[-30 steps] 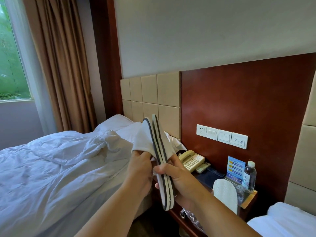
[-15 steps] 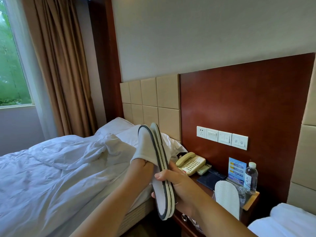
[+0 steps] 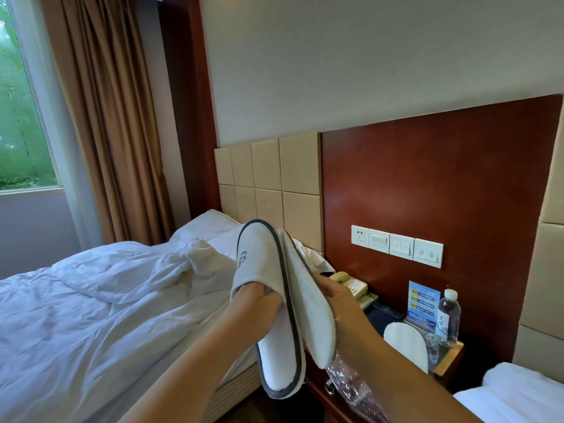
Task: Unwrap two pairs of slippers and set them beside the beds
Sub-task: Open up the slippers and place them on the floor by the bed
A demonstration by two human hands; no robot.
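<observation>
I hold one pair of white slippers with dark grey trim in front of me, over the gap between bed and nightstand. My left hand is pushed inside the left slipper, whose upper faces me. My right hand grips the second slipper, of which I see the edge and sole. The two slippers are parted in a narrow V. Another white slipper sole stands on the nightstand, beside crumpled clear plastic wrap.
A rumpled white bed fills the left. The wooden nightstand carries a telephone, a blue card and a water bottle. The corner of a second bed shows at bottom right. Curtains and a window are at left.
The two slippers, pressed flat together before, have come apart. My left hand has slid into the left slipper and turned its upper toward me.
</observation>
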